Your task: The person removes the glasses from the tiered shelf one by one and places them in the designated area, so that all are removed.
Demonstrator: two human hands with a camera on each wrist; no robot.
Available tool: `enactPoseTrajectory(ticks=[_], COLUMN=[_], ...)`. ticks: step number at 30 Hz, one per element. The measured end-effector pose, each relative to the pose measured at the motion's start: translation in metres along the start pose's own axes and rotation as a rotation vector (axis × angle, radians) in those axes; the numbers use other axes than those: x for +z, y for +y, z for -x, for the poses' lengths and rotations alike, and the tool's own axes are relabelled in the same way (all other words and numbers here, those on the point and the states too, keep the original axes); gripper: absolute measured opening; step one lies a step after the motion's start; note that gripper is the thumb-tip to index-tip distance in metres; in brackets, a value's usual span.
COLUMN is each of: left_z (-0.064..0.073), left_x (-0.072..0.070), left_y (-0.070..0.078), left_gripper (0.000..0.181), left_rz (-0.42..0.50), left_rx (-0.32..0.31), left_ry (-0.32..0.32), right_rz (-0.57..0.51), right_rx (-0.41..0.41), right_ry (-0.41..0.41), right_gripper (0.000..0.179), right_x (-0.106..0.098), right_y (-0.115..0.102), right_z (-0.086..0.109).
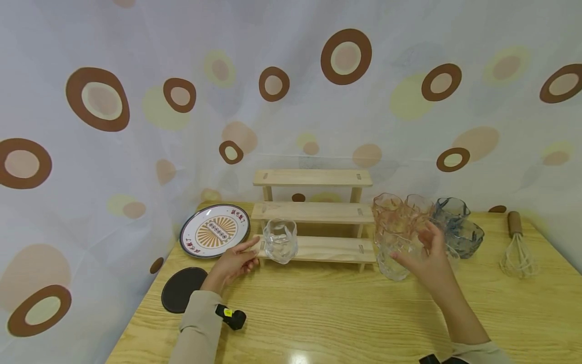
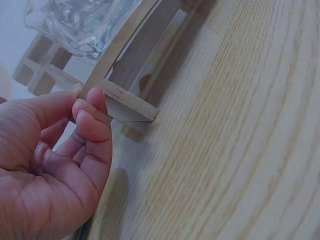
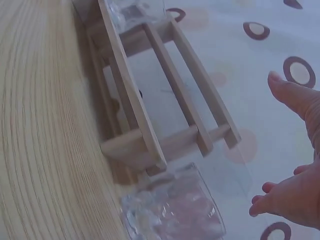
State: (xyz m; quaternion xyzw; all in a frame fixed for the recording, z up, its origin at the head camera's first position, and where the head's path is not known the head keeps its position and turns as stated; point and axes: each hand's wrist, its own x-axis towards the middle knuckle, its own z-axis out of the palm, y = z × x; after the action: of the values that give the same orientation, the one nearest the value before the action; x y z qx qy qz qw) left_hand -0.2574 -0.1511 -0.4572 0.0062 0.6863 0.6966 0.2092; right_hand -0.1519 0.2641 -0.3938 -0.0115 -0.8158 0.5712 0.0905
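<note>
A three-step wooden rack (image 1: pixel 312 212) stands against the patterned backdrop. My left hand (image 1: pixel 236 263) pinches the left end of its lowest step, thumb above and fingers curled beneath, as the left wrist view shows. A clear wavy glass cup (image 1: pixel 280 245) sits on that step near the left end. To the right of the rack, my right hand (image 1: pixel 429 260) hovers with thumb and fingers spread. Close beside it on the table is another clear glass cup (image 1: pixel 392 265). In the right wrist view a gap shows between my right hand (image 3: pixel 295 165) and the clear cup (image 3: pixel 175 210).
Several pink-tinted glass cups (image 1: pixel 386 207) and blue-grey ones (image 1: pixel 468 240) cluster behind my right hand. A whisk (image 1: pixel 518 247) lies at the far right. On the left are a patterned plate (image 1: pixel 215 230), tilted up, and a black round coaster (image 1: pixel 182 290).
</note>
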Motion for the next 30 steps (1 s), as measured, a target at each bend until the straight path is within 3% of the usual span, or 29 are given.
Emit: enactPoseTrajectory(ticks=[11,18,25,30], left_z=[-0.003,0.002,-0.002,-0.003], left_x=[0.001,0.001,0.001,0.000], left_y=[-0.002,0.000,-0.001,-0.001], left_gripper=[0.049,0.048,0.049,0.049], left_rz=[0.003,0.024,0.015,0.033], left_rx=[-0.009,0.040,-0.016,-0.022], left_ry=[0.029,-0.011,0.017,0.025], right_rz=[-0.075,-0.105,-0.105,-0.110], right_rx=[-0.083,-0.084,-0.083,-0.067], right_ry=[-0.220,-0.318,-0.375,-0.387], right_gripper=[0.104,0.105,0.106,0.109], right_x=[0.083,0.128,0.163,0.185], right_y=[-0.016,-0.031,-0.038,-0.036], right_z=[-0.016,-0.030,-0.045,-0.052])
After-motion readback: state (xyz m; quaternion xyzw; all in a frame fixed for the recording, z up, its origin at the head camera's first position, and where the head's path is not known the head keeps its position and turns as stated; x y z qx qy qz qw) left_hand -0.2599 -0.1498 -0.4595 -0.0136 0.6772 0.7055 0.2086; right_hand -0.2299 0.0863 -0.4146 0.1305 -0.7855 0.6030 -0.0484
